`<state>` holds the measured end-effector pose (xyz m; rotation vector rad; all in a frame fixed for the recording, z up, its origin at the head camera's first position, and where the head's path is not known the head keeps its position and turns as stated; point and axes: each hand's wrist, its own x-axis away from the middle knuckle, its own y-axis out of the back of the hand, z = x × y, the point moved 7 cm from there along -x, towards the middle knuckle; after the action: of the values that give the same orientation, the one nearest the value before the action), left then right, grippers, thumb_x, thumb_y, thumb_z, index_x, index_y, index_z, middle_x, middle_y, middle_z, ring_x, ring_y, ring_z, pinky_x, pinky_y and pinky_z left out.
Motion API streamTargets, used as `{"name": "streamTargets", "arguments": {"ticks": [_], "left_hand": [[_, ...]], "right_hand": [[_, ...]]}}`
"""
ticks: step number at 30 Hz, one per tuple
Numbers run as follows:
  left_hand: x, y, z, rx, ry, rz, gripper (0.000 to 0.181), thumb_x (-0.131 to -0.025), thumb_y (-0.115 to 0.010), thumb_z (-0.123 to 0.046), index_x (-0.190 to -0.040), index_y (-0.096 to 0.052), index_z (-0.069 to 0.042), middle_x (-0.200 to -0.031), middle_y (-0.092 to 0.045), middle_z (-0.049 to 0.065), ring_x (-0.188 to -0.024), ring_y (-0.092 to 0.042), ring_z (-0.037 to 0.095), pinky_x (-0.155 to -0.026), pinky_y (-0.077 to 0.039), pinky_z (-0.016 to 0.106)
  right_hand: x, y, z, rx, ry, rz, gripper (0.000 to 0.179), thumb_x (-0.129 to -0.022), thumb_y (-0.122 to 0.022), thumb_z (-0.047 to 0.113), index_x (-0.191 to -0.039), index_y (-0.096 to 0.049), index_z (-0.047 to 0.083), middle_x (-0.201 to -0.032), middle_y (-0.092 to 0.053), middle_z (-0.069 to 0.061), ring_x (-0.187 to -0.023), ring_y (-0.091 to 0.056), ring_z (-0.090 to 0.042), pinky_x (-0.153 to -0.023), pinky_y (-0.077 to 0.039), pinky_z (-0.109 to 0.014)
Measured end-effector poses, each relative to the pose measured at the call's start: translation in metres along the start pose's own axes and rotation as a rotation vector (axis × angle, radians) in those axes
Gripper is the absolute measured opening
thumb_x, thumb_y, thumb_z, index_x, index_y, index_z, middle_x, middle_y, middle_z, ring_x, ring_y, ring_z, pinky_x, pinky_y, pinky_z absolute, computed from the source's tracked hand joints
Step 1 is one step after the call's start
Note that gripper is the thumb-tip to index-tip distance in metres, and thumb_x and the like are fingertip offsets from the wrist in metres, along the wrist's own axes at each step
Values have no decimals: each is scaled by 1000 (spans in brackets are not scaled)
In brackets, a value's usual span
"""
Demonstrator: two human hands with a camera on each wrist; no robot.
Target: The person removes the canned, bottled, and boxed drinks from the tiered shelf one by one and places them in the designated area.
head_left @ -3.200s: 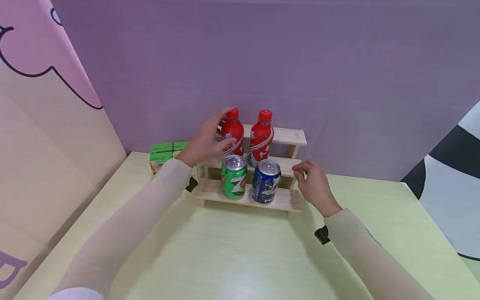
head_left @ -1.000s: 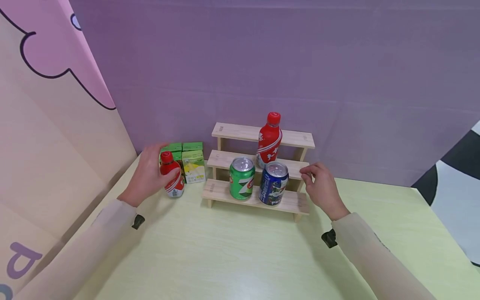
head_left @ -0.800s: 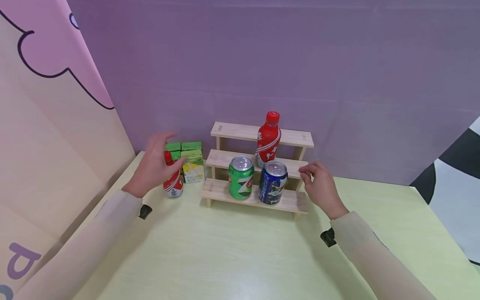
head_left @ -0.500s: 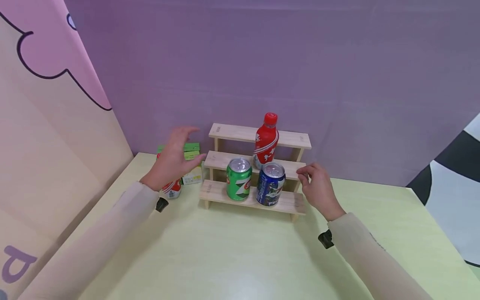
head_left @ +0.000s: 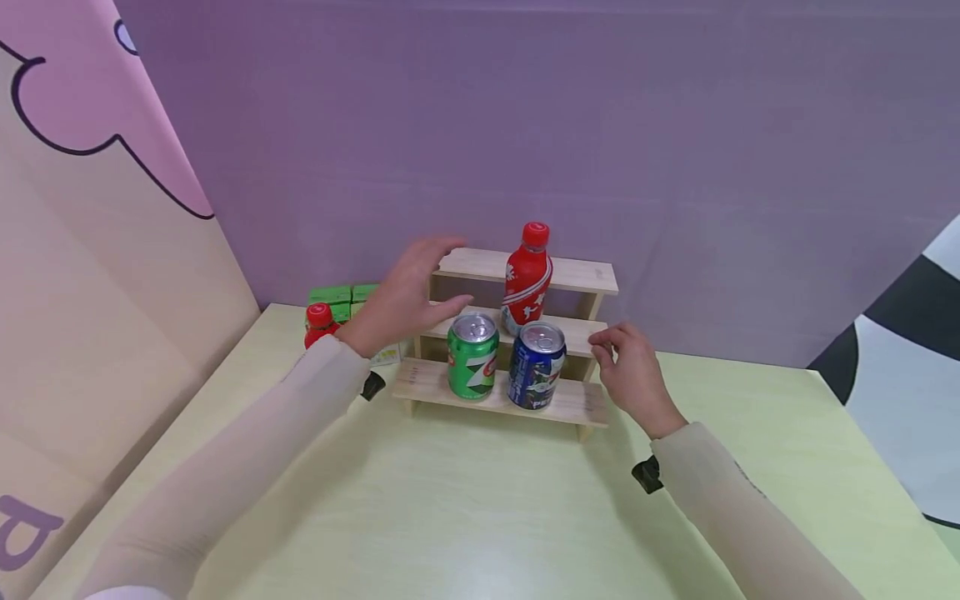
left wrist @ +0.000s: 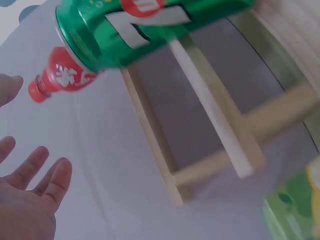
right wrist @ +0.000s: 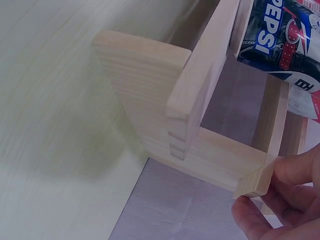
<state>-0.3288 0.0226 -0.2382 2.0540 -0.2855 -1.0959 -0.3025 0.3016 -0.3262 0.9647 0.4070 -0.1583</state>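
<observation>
A wooden three-tier display stand (head_left: 573, 275) stands near the wall. My right hand (head_left: 633, 379) pinches the right end of its middle board, thumb and fingers on either side of the wood in the right wrist view. The left hand (head_left: 405, 296), fingers spread and holding nothing, hovers at the stand's left side. One red bottle (head_left: 527, 287) stands upright on the middle tier. On the lowest tier are a green soda can (head_left: 472, 362) and a blue Pepsi can (head_left: 537, 371). Another red bottle (head_left: 318, 317) stands at the left, mostly hidden behind my left forearm.
Several green drink cartons (head_left: 330, 295) are grouped left of the stand, partly covered by my left hand. A purple wall (head_left: 480, 125) rises right behind the pale table (head_left: 465, 500). A pale printed panel (head_left: 97, 292) borders the table's left side.
My left hand moved the left red bottle from the middle tier to the table by the cartons, let go, and came back right toward the stand. The right hand kept its grip.
</observation>
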Motion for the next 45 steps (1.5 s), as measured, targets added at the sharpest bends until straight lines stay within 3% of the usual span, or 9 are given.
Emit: {"name": "streamTargets", "arguments": {"ticks": [8, 15, 23, 32, 39, 45], "left_hand": [[-21, -21, -7, -9, 79, 70, 76, -82, -74, -31, -144, -34, -15, -143, -39, 5, -129, -37, 21, -98, -40, 43], [-40, -30, -17, 11, 112, 116, 80, -82, -72, -38, -148, -28, -21, -146, -35, 0, -134, -29, 17, -101, -37, 42], [-52, -39, -23, 50, 145, 133, 79, -82, -74, -32, -146, -30, -20, -142, -39, 1, -127, -37, 17, -93, -45, 36], [-52, -41, -20, 200, 213, 112, 71, -81, -76, -20, -135, -30, -16, -128, -50, 4, -109, -55, 16, -82, -51, 29], [-45, -41, -18, 208, 229, 100, 69, -83, -74, -16, -132, -26, -17, -124, -53, 7, -106, -59, 19, -84, -51, 32], [-37, -28, -11, 209, 237, 25, 68, -82, -74, -17, -132, -28, -17, -125, -53, 7, -106, -58, 18, -85, -50, 30]], "right_hand": [[1, -2, 1, -4, -3, -2, 13, -91, -57, -3, -101, -65, -6, -95, -51, -15, -91, -50, -32, -83, -43, -48], [1, 0, 5, -14, 20, -25, 12, -89, -58, -5, -99, -65, -7, -93, -52, -15, -88, -49, -32, -80, -42, -47], [2, -1, 8, -21, 38, -37, 11, -89, -59, -4, -97, -66, -7, -92, -52, -14, -85, -49, -30, -77, -41, -44], [2, -3, 10, -25, 26, -25, 12, -90, -58, -4, -98, -65, -7, -92, -51, -14, -85, -49, -30, -76, -41, -44], [1, -6, 12, -30, 37, -24, 12, -90, -58, -4, -98, -65, -7, -91, -51, -14, -84, -50, -30, -76, -42, -43], [0, -7, 14, -31, 39, -15, 12, -90, -57, -4, -99, -65, -7, -92, -51, -14, -84, -50, -30, -75, -41, -43]]}}
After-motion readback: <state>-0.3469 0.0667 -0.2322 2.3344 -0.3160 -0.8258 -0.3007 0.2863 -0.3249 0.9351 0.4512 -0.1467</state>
